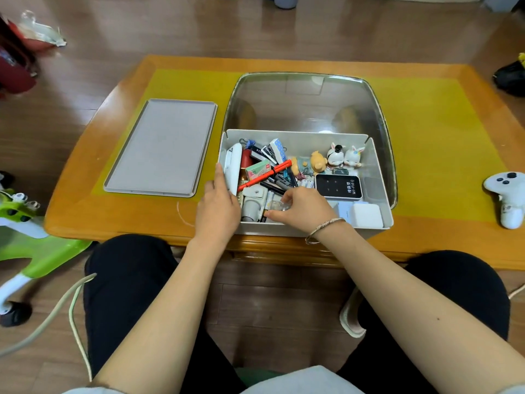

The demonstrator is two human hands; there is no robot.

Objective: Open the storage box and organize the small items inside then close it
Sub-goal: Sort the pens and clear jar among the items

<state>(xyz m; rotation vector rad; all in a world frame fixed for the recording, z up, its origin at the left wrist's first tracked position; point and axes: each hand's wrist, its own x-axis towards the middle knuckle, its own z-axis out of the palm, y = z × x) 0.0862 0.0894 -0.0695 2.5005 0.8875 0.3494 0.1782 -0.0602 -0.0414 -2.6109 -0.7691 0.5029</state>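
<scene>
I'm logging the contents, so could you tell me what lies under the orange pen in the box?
The orange pen lies across a green packet and dark pens. Anything deeper is covered by clutter.

right hand (301,207) hiding small clear item (279,206), unidentifiable

Grey storage box (380,177) sat centre frame, clear lid (309,100) raised at its far side. Small items (267,172) lay jumbled inside, mostly at its left half.
</scene>
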